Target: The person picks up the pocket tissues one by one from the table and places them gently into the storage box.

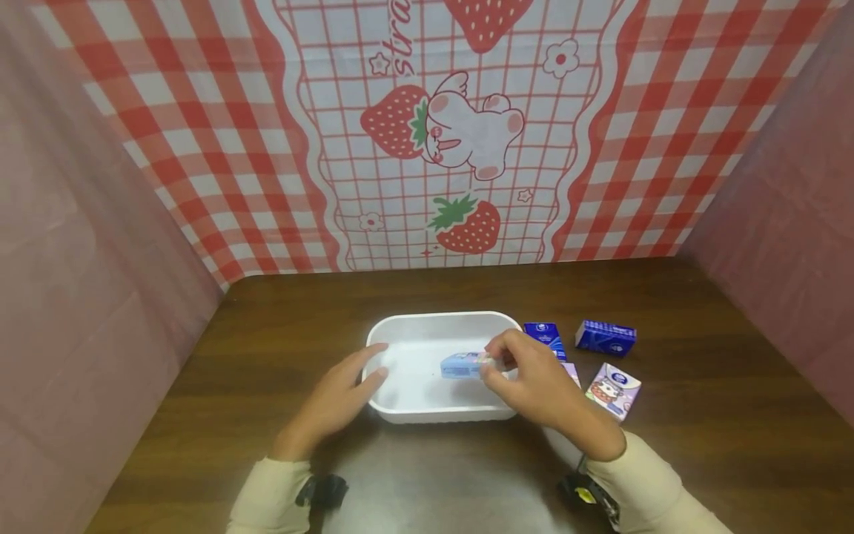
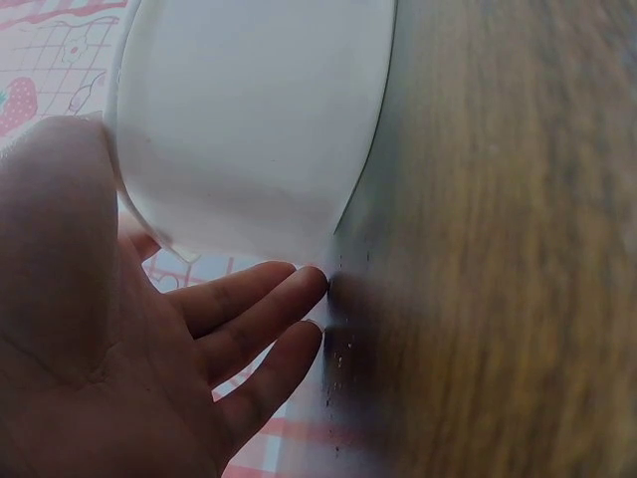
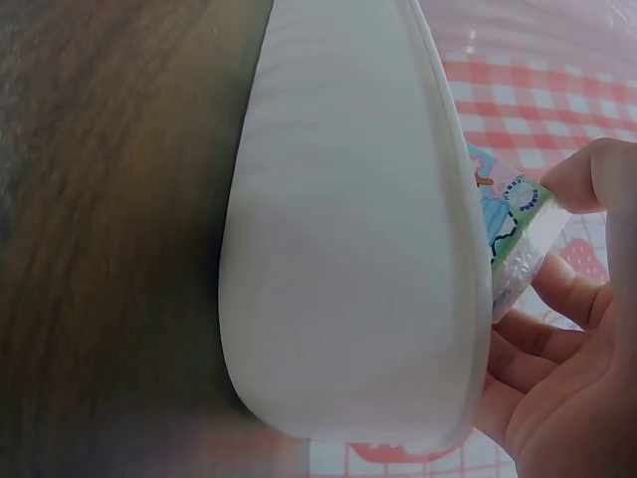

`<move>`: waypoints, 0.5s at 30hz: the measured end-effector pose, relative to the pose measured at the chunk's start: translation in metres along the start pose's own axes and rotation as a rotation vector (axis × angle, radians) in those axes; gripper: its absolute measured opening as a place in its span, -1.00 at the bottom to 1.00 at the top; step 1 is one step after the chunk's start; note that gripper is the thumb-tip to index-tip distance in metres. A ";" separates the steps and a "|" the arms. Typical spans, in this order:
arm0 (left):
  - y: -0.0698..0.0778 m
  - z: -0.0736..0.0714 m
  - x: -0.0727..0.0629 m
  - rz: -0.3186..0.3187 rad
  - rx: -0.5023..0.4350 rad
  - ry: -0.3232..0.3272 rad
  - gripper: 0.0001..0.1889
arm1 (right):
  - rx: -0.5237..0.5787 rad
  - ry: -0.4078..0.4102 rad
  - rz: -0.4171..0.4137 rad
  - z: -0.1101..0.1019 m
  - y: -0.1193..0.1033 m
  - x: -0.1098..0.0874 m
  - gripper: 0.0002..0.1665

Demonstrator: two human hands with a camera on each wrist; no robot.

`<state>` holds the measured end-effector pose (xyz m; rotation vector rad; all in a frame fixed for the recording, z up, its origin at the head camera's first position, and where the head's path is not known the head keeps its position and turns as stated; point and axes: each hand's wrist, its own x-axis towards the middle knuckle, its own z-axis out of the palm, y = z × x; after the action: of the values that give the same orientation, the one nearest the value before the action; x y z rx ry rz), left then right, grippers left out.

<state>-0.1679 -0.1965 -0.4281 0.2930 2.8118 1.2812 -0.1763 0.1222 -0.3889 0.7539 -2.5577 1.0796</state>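
A light blue tissue pack [image 1: 460, 366] is pinched between the thumb and fingers of my right hand [image 1: 537, 382], over the right part of a white plastic basin [image 1: 407, 382]. In the right wrist view the pack [image 3: 513, 214] shows a colourful printed face and a clear wrapper, partly hidden behind the basin wall [image 3: 348, 229]. At the basin's left end is my left hand [image 1: 330, 397], thumb and fingers apart beside the rim. The left wrist view shows its fingers [image 2: 264, 309] extended by the end wall, holding nothing.
Right of the basin lie two dark blue tissue packs [image 1: 606, 338] and a purple-and-white one [image 1: 614, 391]. Another purple pack [image 1: 571, 372] is mostly hidden by my right hand. A checked strawberry cloth [image 1: 467, 148] hangs behind the brown wooden table [image 1: 287, 311].
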 end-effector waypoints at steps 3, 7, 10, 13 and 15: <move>0.001 0.000 0.000 0.002 0.007 -0.001 -0.46 | -0.007 -0.004 -0.008 0.003 -0.001 0.000 -0.80; 0.003 -0.001 -0.001 0.002 0.013 -0.001 -0.47 | -0.009 -0.022 0.003 0.005 -0.003 0.001 -0.80; 0.004 -0.001 -0.002 -0.003 0.011 0.000 -0.47 | -0.003 -0.043 0.013 0.007 -0.004 0.001 -0.80; 0.004 -0.001 -0.002 -0.011 0.002 -0.004 -0.47 | 0.001 -0.052 0.010 0.009 -0.005 0.002 -0.81; 0.004 -0.001 -0.002 -0.012 -0.001 -0.005 -0.47 | 0.001 -0.054 0.000 0.011 -0.005 0.003 -0.81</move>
<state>-0.1654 -0.1952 -0.4243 0.2776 2.8043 1.2783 -0.1766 0.1103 -0.3921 0.7940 -2.6024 1.0745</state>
